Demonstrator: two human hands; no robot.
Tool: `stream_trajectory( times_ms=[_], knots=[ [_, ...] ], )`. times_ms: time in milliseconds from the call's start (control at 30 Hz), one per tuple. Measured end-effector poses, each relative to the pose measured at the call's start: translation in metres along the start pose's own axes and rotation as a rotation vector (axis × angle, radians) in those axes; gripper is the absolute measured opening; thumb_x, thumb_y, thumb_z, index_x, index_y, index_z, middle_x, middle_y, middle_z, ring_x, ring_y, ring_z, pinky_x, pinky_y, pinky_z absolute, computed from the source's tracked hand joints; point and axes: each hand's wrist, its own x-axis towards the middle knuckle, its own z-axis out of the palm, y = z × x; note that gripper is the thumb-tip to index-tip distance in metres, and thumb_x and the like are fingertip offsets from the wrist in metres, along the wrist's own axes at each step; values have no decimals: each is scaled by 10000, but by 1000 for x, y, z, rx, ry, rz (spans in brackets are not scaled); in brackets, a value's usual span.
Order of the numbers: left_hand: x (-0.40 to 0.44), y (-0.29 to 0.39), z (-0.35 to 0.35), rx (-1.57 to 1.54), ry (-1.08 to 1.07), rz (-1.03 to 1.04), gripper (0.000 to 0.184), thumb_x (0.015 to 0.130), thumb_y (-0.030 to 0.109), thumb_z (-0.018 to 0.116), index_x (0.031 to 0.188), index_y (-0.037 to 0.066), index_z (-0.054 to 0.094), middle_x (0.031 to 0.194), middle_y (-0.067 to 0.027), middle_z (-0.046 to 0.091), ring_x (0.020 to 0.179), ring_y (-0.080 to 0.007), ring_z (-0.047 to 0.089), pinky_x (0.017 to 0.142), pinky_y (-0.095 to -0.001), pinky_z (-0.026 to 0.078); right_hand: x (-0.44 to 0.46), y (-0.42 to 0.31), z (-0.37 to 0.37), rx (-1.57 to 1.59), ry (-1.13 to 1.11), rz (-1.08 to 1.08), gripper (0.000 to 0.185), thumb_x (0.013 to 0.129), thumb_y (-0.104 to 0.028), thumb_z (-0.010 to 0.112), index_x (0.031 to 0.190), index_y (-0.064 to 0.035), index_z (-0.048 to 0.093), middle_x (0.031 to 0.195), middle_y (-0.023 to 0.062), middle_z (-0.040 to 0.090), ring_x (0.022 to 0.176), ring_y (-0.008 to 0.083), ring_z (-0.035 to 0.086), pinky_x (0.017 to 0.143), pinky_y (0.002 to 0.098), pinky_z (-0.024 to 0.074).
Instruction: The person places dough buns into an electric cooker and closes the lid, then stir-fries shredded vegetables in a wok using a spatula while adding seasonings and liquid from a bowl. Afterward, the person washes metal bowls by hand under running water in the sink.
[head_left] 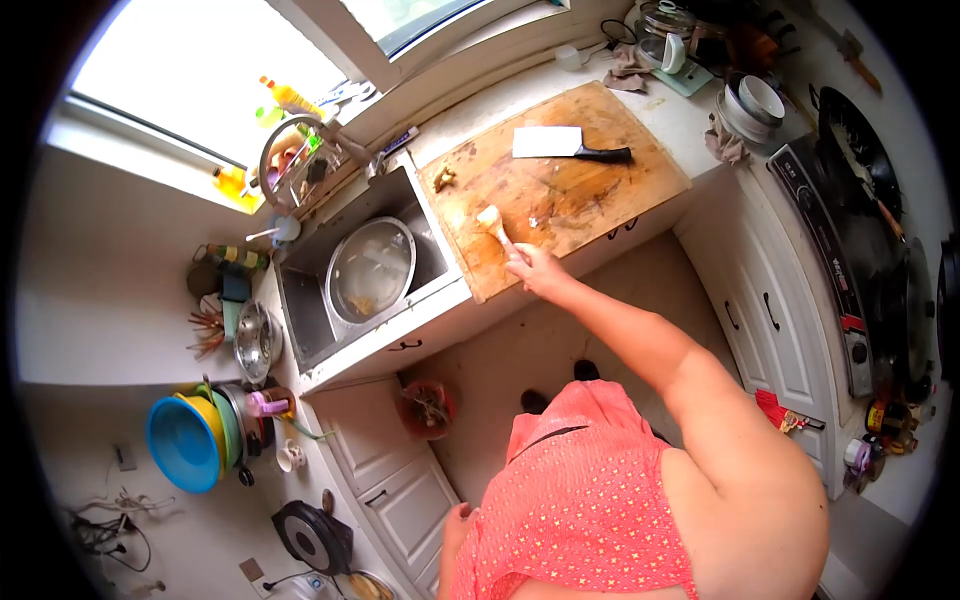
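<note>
My right hand (535,270) is closed around the handle of a brush (490,218) with a pale head. The brush is over the near left part of a large wooden cutting board (590,195); I cannot tell whether its head touches the wood. A cleaver (548,142) with a black handle lies flat towards the back of the board. Near the board's left edge sits a knobby brown piece, like ginger (443,178). My left hand (461,517) hangs low beside my body, its fingers mostly hidden.
Left of the board, a sink (300,305) holds a metal basin (338,262) with water. Stacked basins (185,445) and a metal colander (257,340) stand on the left counter. A gas stove (820,255) with a black wok (850,140) is at right. A red bin (425,408) stands below.
</note>
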Motion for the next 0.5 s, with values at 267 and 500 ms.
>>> stream_trajectory(
  times_ms=[267,500],
  knots=[
    [94,105,0,64,-182,91,424,833,256,664,1111,-47,564,1015,-157,641,942,-222,609,812,-331,480,-40,-29,-41,-672,-15,-138,559,798,-310,623,1301,-162,428,1074,166,533,947,362,574,787,451,482],
    [178,263,22,231,-397,294,414,837,252,662,1107,-47,566,1011,-153,643,938,-220,609,811,-329,480,-138,6,-213,-627,508,-276,321,744,-171,645,1030,-28,613,934,173,590,907,335,560,804,424,471]
  ],
)
